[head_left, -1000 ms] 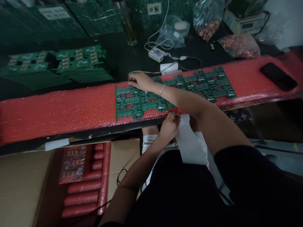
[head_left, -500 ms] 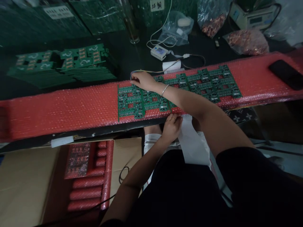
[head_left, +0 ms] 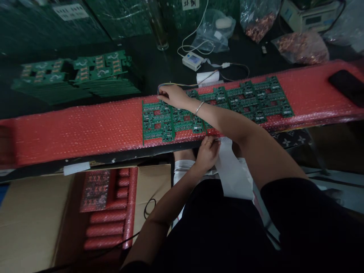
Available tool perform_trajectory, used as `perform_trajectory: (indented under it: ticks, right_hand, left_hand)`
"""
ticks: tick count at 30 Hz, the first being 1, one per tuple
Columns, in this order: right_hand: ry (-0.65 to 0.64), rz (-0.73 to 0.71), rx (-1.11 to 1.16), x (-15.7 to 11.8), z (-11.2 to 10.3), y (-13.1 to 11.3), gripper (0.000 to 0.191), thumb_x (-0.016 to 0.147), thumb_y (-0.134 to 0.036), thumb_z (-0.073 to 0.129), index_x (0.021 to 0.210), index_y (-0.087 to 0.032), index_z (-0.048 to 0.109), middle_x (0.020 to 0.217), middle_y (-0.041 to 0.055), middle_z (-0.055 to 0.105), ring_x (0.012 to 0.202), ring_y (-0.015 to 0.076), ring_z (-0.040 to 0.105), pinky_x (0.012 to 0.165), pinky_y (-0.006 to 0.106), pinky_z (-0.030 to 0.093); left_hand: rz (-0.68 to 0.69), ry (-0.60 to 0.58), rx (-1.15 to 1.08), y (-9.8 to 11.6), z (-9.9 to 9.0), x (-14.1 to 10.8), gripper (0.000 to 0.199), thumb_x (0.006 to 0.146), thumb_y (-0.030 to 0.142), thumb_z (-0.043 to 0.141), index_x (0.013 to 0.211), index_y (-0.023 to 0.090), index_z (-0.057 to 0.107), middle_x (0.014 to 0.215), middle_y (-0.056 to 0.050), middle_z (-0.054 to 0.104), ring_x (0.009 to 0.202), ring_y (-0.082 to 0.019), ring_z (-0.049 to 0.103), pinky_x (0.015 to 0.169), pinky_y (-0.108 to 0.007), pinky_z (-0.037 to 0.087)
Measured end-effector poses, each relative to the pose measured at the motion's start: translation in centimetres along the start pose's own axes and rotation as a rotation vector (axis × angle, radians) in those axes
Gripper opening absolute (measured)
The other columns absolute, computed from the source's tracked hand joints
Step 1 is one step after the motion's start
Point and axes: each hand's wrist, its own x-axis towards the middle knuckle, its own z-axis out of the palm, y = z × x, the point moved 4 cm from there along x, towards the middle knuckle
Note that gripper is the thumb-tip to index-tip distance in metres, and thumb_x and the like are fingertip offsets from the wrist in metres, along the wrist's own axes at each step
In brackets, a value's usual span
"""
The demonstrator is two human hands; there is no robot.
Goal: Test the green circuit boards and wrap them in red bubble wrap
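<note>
My right hand point(head_left: 174, 94) reaches across to the left end of a row of green circuit boards point(head_left: 157, 131). Its fingers pinch the end of a thin multicoloured wire lead point(head_left: 182, 85), held right over the top of the leftmost panel; the tip is hidden. The lead runs back to a small white device with a screen point(head_left: 192, 61). My left hand point(head_left: 207, 152) is closed at the table's front edge, fingertips at the upper end of a white paper strip point(head_left: 234, 172) that hangs down over my lap. The boards lie flat on red bubble wrap point(head_left: 76, 129).
Stacks of green boards point(head_left: 82, 85) stand at the back left. A glass point(head_left: 162, 43), bags of copper-coloured parts point(head_left: 303, 47) and a scale point(head_left: 311, 19) are at the back. A phone point(head_left: 347, 87) lies on the right. Below left, an open carton point(head_left: 153, 189) holds red bubble-wrapped rolls point(head_left: 105, 229).
The view has shifted slightly. Both hands keep nearly the same places, the right one over the leftmost panel and the left one by the paper strip.
</note>
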Motion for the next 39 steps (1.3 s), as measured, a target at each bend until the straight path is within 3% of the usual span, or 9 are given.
perform_trajectory:
  ticks: [4,8,10,14,17,20,24,33,39]
  right_hand:
    - [0.024,-0.013,0.016,0.1,0.2,0.3,0.025,0.108,-0.034,0.047,0.111,-0.014,0.062,0.104,0.0069,0.072,0.097,0.0199,0.064,0.084,0.032,0.044]
    - [0.011,-0.004,0.038,-0.1,0.3,0.3,0.025,0.108,-0.034,0.046,0.11,-0.015,0.063,0.105,0.0077,0.072,0.098,0.0206,0.065,0.086,0.033,0.044]
    - [0.033,0.004,0.068,-0.3,0.0,0.0,0.023,0.108,-0.032,0.048,0.11,-0.015,0.063,0.105,0.0079,0.072,0.098,0.0214,0.065,0.087,0.034,0.044]
    - [0.142,0.007,0.188,-0.7,-0.5,-0.3,0.018,0.104,-0.032,0.054,0.104,-0.017,0.065,0.096,0.0067,0.072,0.089,0.0217,0.065,0.084,0.034,0.046]
    - [0.193,0.031,0.271,-0.6,-0.4,-0.1,0.017,0.099,-0.031,0.059,0.097,-0.017,0.068,0.089,0.0066,0.072,0.083,0.022,0.065,0.08,0.035,0.047]
    - [0.222,0.046,0.32,-0.5,-0.3,0.1,0.018,0.097,-0.035,0.061,0.092,-0.019,0.069,0.086,0.0064,0.073,0.081,0.0227,0.065,0.078,0.035,0.048]
    - [0.238,0.047,0.342,-0.7,-0.1,0.2,0.024,0.098,-0.041,0.059,0.091,-0.02,0.069,0.085,0.0065,0.074,0.08,0.0234,0.067,0.078,0.036,0.05]
    - [0.247,0.062,0.331,-0.7,0.0,0.2,0.023,0.098,-0.04,0.06,0.09,-0.02,0.069,0.085,0.0073,0.074,0.081,0.0242,0.067,0.077,0.037,0.05]
    - [0.257,0.058,0.308,-0.8,0.0,0.2,0.014,0.094,-0.032,0.062,0.09,-0.021,0.069,0.086,0.0073,0.074,0.08,0.0243,0.067,0.076,0.037,0.05]
  left_hand:
    - [-0.017,0.013,-0.025,1.2,-0.4,0.1,0.02,0.106,0.019,0.046,0.098,0.017,0.064,0.107,-0.011,0.065,0.099,-0.022,0.061,0.088,-0.038,0.057]
    - [-0.072,0.05,-0.082,1.3,-4.4,1.3,0.014,0.103,0.017,0.051,0.1,0.019,0.064,0.109,-0.009,0.066,0.103,-0.021,0.062,0.091,-0.037,0.056]
    - [-0.162,0.083,-0.073,-0.9,-8.1,2.6,0.013,0.099,0.015,0.054,0.098,0.02,0.066,0.112,-0.009,0.067,0.107,-0.021,0.063,0.094,-0.036,0.056]
    - [-0.41,0.098,0.021,-9.0,-15.8,5.2,0.011,0.091,0.017,0.063,0.084,0.02,0.07,0.102,-0.007,0.071,0.101,-0.022,0.066,0.096,-0.038,0.055]
    - [-0.513,0.03,0.093,-14.4,-19.1,6.6,0.01,0.085,0.017,0.065,0.076,0.019,0.07,0.088,-0.005,0.073,0.094,-0.022,0.066,0.093,-0.038,0.054]
    - [-0.562,-0.089,0.122,-17.0,-19.3,7.8,0.011,0.081,0.016,0.063,0.075,0.017,0.071,0.081,-0.005,0.073,0.084,-0.021,0.065,0.084,-0.035,0.053]
    - [-0.561,-0.193,0.138,-17.7,-18.1,8.7,0.015,0.082,0.016,0.061,0.07,0.016,0.071,0.075,-0.005,0.072,0.074,-0.018,0.062,0.078,-0.032,0.05]
    - [-0.525,-0.235,0.206,-18.1,-17.6,9.2,0.019,0.079,0.01,0.058,0.07,0.016,0.073,0.074,-0.005,0.074,0.075,-0.019,0.064,0.079,-0.032,0.051]
    - [-0.524,-0.19,0.209,-18.1,-17.3,9.4,0.019,0.077,0.009,0.058,0.063,0.018,0.068,0.071,-0.008,0.071,0.076,-0.022,0.064,0.082,-0.036,0.053]
